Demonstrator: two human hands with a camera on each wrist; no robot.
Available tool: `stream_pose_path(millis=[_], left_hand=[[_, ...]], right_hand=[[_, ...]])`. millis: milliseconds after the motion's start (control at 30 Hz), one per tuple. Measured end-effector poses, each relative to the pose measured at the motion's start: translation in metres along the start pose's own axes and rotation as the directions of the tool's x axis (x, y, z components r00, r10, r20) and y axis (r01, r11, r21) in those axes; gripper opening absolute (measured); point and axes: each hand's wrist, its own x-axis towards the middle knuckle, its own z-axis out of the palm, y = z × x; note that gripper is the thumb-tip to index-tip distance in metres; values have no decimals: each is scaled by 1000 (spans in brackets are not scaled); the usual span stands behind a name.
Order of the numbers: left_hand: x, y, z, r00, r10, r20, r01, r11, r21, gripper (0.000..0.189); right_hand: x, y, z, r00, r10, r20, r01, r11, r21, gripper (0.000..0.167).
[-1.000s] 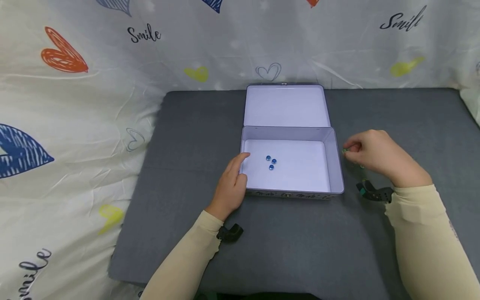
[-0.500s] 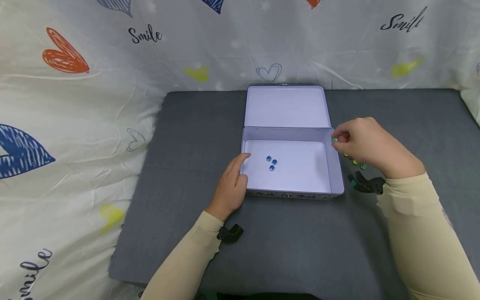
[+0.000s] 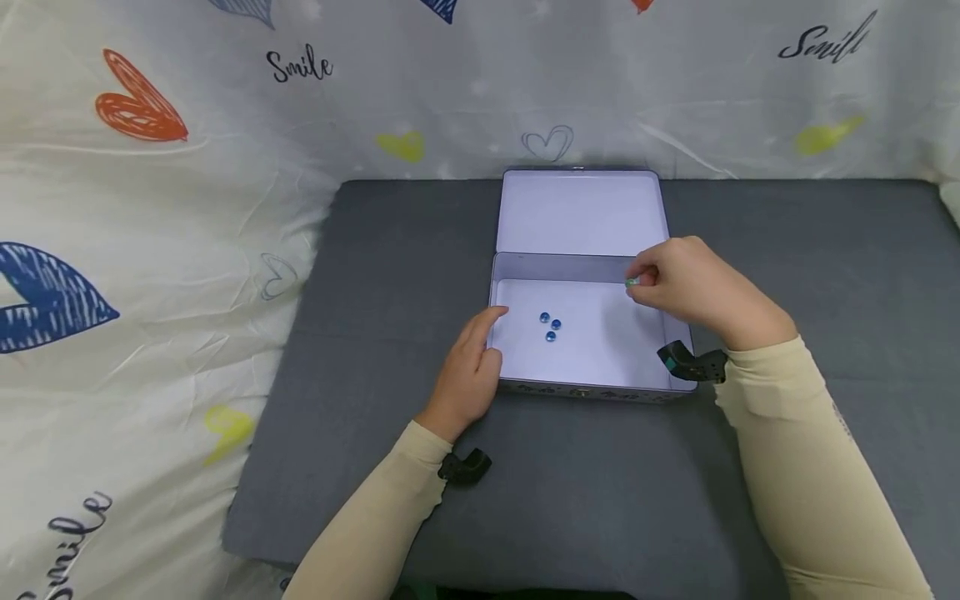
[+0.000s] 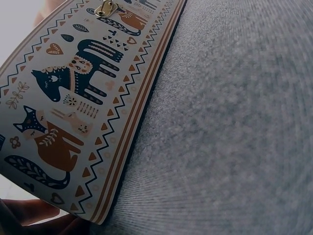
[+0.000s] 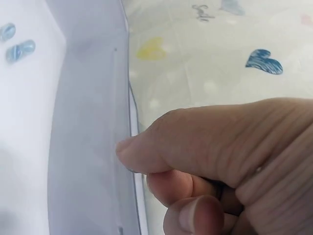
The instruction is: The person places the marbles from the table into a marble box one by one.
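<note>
A pale lilac tin box (image 3: 585, 354) lies with its lid (image 3: 581, 212) swung back. Inside, toward the left, sit 3 small blue glass marbles (image 3: 551, 337); two blue marbles (image 5: 20, 50) also show in the right wrist view. My left hand (image 3: 467, 379) rests against the box's left wall, the index fingertip at the rim. Over the right part of the box, my right hand (image 3: 693, 287) pinches a small green marble (image 3: 632, 282) between thumb and finger. In the right wrist view the thumb (image 5: 161, 142) hides that marble.
A grey cloth-covered table (image 3: 570, 492) bears the box. Behind it hangs a white sheet (image 3: 465, 100) printed with hearts and words. The box's patterned front (image 4: 73, 98) has a small metal clasp (image 4: 106, 8). A black wrist camera (image 3: 690, 363) overlaps the right wall.
My right hand has moved left from beside the box to over its inside, carrying the green marble. Several green marbles seen earlier right of the box are now hidden. My left hand stays put.
</note>
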Motion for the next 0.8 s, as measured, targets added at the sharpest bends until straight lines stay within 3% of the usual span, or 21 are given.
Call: stream_pose_path(millis=[533, 800], left_hand=[[-2, -1, -1, 1000, 15, 6, -15, 1000, 13, 60], [-1, -1, 0, 1000, 16, 5, -16, 1000, 18, 60]], right_hand=[[34, -27, 23, 995, -82, 58, 80, 996, 39, 16], [50, -33, 38, 990, -80, 112, 73, 995, 63, 16]])
